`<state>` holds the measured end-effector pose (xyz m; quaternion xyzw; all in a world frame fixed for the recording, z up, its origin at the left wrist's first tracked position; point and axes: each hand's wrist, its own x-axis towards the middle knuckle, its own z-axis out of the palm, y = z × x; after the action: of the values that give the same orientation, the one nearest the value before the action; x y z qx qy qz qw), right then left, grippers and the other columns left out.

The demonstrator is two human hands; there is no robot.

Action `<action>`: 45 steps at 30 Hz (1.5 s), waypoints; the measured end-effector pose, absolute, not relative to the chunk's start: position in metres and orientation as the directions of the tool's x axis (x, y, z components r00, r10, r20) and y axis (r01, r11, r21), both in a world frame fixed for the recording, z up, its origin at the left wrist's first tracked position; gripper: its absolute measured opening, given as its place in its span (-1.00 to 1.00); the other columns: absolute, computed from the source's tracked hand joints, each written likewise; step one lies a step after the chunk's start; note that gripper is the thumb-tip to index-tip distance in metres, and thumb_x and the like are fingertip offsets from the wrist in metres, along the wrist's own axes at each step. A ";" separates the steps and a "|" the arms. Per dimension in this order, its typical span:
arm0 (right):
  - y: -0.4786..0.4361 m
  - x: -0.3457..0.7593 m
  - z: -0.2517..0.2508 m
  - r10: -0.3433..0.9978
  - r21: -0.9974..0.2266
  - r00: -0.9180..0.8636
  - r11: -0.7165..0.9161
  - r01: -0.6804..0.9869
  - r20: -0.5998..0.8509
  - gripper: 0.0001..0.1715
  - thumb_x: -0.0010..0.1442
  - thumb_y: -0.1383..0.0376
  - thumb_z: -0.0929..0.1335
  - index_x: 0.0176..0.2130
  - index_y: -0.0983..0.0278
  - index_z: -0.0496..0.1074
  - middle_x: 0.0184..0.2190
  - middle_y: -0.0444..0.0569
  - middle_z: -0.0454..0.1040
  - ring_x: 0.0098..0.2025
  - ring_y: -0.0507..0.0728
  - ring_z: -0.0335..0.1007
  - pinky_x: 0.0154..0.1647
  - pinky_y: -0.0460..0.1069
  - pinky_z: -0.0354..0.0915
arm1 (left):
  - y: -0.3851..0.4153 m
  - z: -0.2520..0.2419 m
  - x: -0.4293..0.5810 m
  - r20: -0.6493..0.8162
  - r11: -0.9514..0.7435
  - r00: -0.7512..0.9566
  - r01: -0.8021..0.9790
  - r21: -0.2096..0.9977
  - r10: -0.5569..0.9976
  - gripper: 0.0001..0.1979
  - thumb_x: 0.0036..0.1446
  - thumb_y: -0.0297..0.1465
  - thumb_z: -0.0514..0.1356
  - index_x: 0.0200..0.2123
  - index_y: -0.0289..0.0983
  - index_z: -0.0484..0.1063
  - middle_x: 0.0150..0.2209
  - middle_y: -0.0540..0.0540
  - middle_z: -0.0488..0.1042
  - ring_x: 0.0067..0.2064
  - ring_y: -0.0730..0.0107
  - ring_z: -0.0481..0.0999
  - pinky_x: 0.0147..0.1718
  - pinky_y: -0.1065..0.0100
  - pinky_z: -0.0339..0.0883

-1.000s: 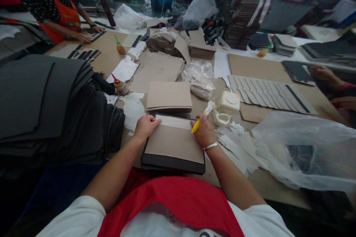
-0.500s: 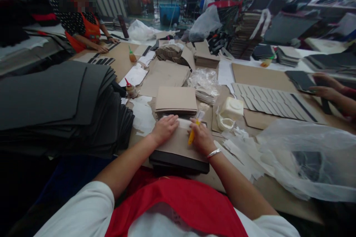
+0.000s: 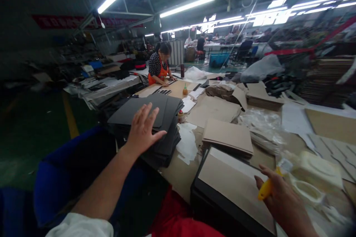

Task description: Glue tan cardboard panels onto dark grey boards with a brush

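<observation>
In the head view, the left hand (image 3: 143, 129) is raised with its fingers (image 3: 146, 116) spread well apart, and nothing is gripped by it. It is seen against a stack of black sheets (image 3: 167, 111), but whether the stack is touched cannot be told. The right hand (image 3: 280, 203) is held at the lower right, with its fingers (image 3: 268, 174) curled together around a yellow brush (image 3: 264, 189). Just beside that hand, a cardboard sheet (image 3: 230, 181) is laid on a black board (image 3: 222, 213), and a pale strip is left showing along the sheet's far edge. Both are placed at the near edge of a brown surface (image 3: 178, 176). A stack of cardboard (image 3: 228, 137) is set just beyond the board, and crumpled plastic (image 3: 263, 127) is heaped to its right. A white tub (image 3: 315, 170) is seen near the right hand, and a small glue bottle (image 3: 180, 117) stands beside the black stack. Farther along the surface, a co-worker (image 3: 158, 68) in an orange apron is seen with both hands (image 3: 167, 81) lowered to the surface.
</observation>
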<state>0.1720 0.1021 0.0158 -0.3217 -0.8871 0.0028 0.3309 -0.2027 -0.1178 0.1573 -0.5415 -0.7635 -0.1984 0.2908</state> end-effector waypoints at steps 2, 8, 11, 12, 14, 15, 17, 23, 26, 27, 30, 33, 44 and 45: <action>0.087 0.146 0.039 0.555 -0.279 -0.564 0.818 0.503 0.611 -0.62 0.19 0.08 0.23 -0.07 0.25 0.24 -0.11 0.16 0.47 -0.29 0.20 0.49 -0.31 0.07 0.39 | -0.128 0.172 -0.235 0.501 0.348 -0.301 0.938 0.000 0.811 -0.36 0.03 -0.02 0.16 0.10 -0.29 0.26 0.07 -0.24 0.35 0.13 0.07 0.28 0.08 0.08 0.18; 0.049 0.074 0.088 0.469 -0.476 -0.636 0.862 0.176 0.613 -0.74 0.20 0.21 0.28 -0.11 0.21 0.21 -0.09 0.10 0.47 -0.19 0.13 0.49 -0.25 -0.01 0.40 | -0.125 0.188 -0.257 0.304 0.149 -0.071 0.959 -0.243 0.950 -0.67 0.20 -0.17 0.03 -0.20 -0.27 0.44 -0.24 -0.13 0.48 -0.18 0.31 0.46 -0.17 0.31 0.33; 0.032 0.046 0.110 0.453 -0.584 -0.668 0.811 0.033 0.591 -0.78 0.20 0.22 0.28 -0.14 0.21 0.22 -0.14 0.08 0.48 -0.19 0.11 0.48 -0.22 0.00 0.39 | -0.129 0.197 -0.245 0.317 0.065 0.085 0.899 -0.433 0.945 -0.70 0.25 -0.34 -0.06 -0.31 -0.30 0.45 -0.39 -0.13 0.47 -0.32 0.36 0.47 -0.31 0.36 0.34; 0.026 0.038 0.117 0.480 -0.644 -0.675 0.765 0.008 0.561 -0.78 0.20 0.20 0.28 -0.14 0.21 0.21 -0.16 0.07 0.48 -0.22 0.10 0.48 -0.24 0.00 0.39 | -0.131 0.199 -0.237 0.352 0.056 0.128 0.881 -0.469 0.927 -0.70 0.25 -0.37 -0.06 -0.30 -0.31 0.45 -0.41 -0.14 0.47 -0.35 0.36 0.47 -0.36 0.35 0.34; 0.015 0.027 0.129 0.568 -0.783 -0.671 0.622 -0.028 0.476 -0.74 0.21 0.13 0.26 -0.15 0.21 0.19 -0.18 0.04 0.47 -0.29 0.08 0.48 -0.31 -0.02 0.38 | -0.136 0.198 -0.212 0.440 0.018 0.232 0.870 -0.494 0.868 -0.74 0.23 -0.38 -0.03 -0.22 -0.30 0.44 -0.39 -0.15 0.49 -0.36 0.33 0.49 -0.39 0.32 0.36; 0.011 0.024 0.132 0.615 -0.845 -0.662 0.532 -0.052 0.428 -0.71 0.21 0.08 0.24 -0.16 0.20 0.17 -0.18 0.02 0.46 -0.32 0.06 0.47 -0.35 -0.03 0.38 | -0.137 0.194 -0.196 0.481 -0.027 0.295 0.872 -0.489 0.826 -0.76 0.21 -0.38 0.00 -0.17 -0.27 0.43 -0.35 -0.15 0.50 -0.33 0.31 0.50 -0.38 0.30 0.38; 0.009 0.025 0.131 0.701 -0.908 -0.617 0.415 -0.053 0.356 -0.65 0.19 0.01 0.22 -0.16 0.19 0.13 -0.18 -0.03 0.44 -0.36 0.03 0.45 -0.39 -0.05 0.36 | -0.135 0.178 -0.157 0.514 -0.204 0.448 0.863 -0.462 0.732 -0.74 0.19 -0.36 0.05 -0.07 -0.20 0.39 -0.26 -0.13 0.52 -0.26 0.29 0.52 -0.30 0.26 0.42; 0.029 0.107 0.063 0.878 -0.786 -0.336 0.463 0.410 0.341 -0.63 0.07 0.17 0.33 -0.16 0.22 0.15 -0.25 -0.03 0.38 -0.41 0.05 0.33 -0.34 0.00 0.30 | -0.092 0.083 -0.044 0.431 -0.715 0.747 0.643 -0.275 0.506 -0.76 0.18 -0.46 0.04 -0.10 -0.31 0.39 -0.28 -0.16 0.53 -0.23 0.33 0.51 -0.18 0.26 0.41; 0.040 0.160 0.021 0.914 -0.712 -0.287 0.405 0.574 0.288 -0.70 0.08 0.22 0.28 -0.17 0.24 0.16 -0.32 -0.02 0.38 -0.43 0.10 0.34 -0.37 0.02 0.28 | -0.066 0.039 -0.027 0.368 -0.678 0.678 0.719 -0.153 0.636 -0.66 0.16 -0.29 0.13 -0.01 -0.29 0.35 -0.05 -0.21 0.47 0.01 0.18 0.42 0.05 0.09 0.25; 0.044 0.173 0.010 0.919 -0.691 -0.281 0.393 0.607 0.276 -0.71 0.09 0.22 0.27 -0.18 0.24 0.17 -0.34 -0.01 0.39 -0.43 0.11 0.34 -0.38 0.02 0.27 | -0.061 0.028 -0.027 0.328 -0.634 0.628 0.767 -0.105 0.706 -0.55 0.11 -0.22 0.18 0.04 -0.27 0.31 0.04 -0.23 0.41 0.08 0.12 0.35 0.09 0.04 0.18; 0.052 0.194 -0.009 0.925 -0.629 -0.276 0.381 0.678 0.263 -0.72 0.10 0.22 0.26 -0.17 0.26 0.19 -0.34 0.01 0.40 -0.42 0.12 0.36 -0.39 0.02 0.27 | -0.051 0.008 -0.033 0.160 -0.521 0.513 0.853 0.011 0.843 -0.35 -0.03 -0.13 0.28 0.11 -0.22 0.26 0.15 -0.24 0.30 0.16 0.04 0.26 0.13 -0.01 0.09; 0.056 0.199 -0.012 0.925 -0.544 -0.291 0.379 0.749 0.244 -0.69 0.12 0.21 0.27 -0.13 0.29 0.21 -0.34 0.02 0.42 -0.41 0.12 0.37 -0.38 0.01 0.27 | -0.045 0.003 -0.036 0.075 -0.496 0.491 0.865 0.078 0.868 -0.37 -0.04 -0.14 0.29 0.10 -0.21 0.28 0.14 -0.23 0.31 0.15 0.07 0.27 0.12 0.04 0.10; 0.162 0.156 0.088 0.907 -0.739 -0.269 0.420 0.527 0.324 -0.38 0.23 -0.10 0.11 -0.12 0.29 0.42 -0.54 -0.04 0.43 -0.55 0.05 0.33 -0.54 -0.08 0.21 | 0.003 0.031 -0.044 0.099 -0.559 0.556 0.779 0.284 0.825 -0.31 -0.05 0.07 0.18 0.05 -0.24 0.33 0.05 -0.20 0.40 0.05 0.19 0.38 0.00 0.25 0.26; 0.177 0.134 0.094 0.916 -0.844 -0.306 0.369 0.389 0.259 -0.35 0.21 -0.13 0.11 -0.19 0.32 0.44 -0.58 -0.07 0.41 -0.61 0.01 0.28 -0.58 -0.10 0.19 | 0.020 0.036 -0.043 0.131 -0.529 0.515 0.795 0.299 0.847 -0.33 0.01 0.06 0.13 0.07 -0.26 0.31 0.06 -0.21 0.39 0.06 0.21 0.37 0.03 0.27 0.24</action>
<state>0.1336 0.1772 0.0936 -0.4455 -0.7321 0.3423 0.3852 -0.0432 0.0196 0.0355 -0.8644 -0.4749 -0.1309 -0.1007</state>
